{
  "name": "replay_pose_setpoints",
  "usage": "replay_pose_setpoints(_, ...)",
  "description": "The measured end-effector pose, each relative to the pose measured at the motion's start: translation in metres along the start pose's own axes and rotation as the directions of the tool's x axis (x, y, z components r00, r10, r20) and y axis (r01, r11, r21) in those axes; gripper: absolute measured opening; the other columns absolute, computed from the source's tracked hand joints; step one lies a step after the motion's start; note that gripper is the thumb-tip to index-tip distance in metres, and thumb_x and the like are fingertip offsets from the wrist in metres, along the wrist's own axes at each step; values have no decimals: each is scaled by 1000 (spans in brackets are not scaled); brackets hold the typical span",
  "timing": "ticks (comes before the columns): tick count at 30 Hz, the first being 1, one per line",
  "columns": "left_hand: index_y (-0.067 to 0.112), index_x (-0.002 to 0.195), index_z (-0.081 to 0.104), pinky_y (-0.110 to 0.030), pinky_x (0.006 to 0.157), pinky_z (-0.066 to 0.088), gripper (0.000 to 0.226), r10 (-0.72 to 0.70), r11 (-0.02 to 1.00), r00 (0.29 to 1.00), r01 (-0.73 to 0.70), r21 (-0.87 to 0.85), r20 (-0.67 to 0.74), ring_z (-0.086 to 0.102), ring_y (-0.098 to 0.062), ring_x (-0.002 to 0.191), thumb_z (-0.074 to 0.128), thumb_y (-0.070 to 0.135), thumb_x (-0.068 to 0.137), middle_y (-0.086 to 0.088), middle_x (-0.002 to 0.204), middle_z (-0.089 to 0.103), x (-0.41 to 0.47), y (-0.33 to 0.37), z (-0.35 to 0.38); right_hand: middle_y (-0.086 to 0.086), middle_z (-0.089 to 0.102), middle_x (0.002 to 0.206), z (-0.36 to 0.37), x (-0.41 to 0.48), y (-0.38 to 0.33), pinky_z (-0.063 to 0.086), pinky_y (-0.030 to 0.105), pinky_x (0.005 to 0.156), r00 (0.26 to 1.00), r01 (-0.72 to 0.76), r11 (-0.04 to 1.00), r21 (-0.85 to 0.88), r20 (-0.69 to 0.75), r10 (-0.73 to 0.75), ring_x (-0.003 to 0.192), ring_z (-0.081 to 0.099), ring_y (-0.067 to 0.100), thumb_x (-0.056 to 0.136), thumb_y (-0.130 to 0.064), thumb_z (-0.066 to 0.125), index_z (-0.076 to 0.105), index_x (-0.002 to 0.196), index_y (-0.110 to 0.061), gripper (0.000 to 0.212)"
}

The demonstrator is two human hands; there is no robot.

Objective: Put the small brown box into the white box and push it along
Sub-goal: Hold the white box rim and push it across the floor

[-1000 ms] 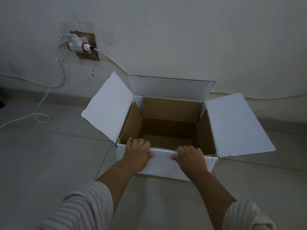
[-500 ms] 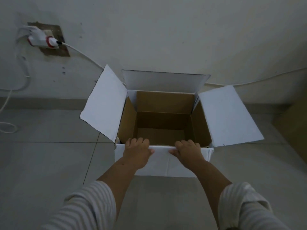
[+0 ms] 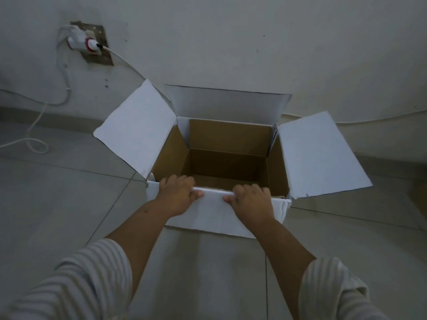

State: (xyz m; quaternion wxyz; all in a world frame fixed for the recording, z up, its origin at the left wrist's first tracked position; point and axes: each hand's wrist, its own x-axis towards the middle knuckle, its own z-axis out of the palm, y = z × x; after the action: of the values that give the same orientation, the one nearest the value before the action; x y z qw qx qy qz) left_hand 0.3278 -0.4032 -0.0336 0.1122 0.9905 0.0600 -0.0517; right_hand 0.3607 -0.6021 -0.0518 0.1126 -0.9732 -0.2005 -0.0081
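Both your left hand point(image 3: 179, 195) and right hand point(image 3: 251, 202) clamp the near rim of the white box point(image 3: 215, 211), which lies straight ahead of them; the small brown box isn't visible inside it.

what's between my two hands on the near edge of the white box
Only a bare stretch of the white box's folded-down near flap lies between the left hand and right hand, seen in the head view.
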Motion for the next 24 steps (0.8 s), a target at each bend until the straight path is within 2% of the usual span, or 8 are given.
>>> replay_pose_setpoints(8,23,108,55,-41,98,33,35,13,999,999,-15,-39,-50,48,-21,109,42,51,93,-2,115,59,-20,99,28,1,64,105,-27,-46,90,36,40,93,1000,-4,1000,-5,5,4,101,53,20,92,-54,36,57,102,-21,40)
replay_pose_setpoints(13,22,109,55,-39,95,34,35,53,998,995,-54,-14,-85,49,-21,107,42,51,93,-1,114,60,-21,152,43,0,64,104,-39,-66,140,37,39,93,1000,-28,1000,-12,6,28,99,53,19,91,-55,36,57,101,-22,40)
replay_pose_setpoints(24,22,108,55,-39,91,33,35,137,990,987,-135,28,-87,48,-21,106,40,51,94,-1,112,60,13,256,63,-2,66,104,-55,-79,249,38,37,91,992,-93,996,8,-87,94,96,56,17,90,-56,40,59,101,-23,40)
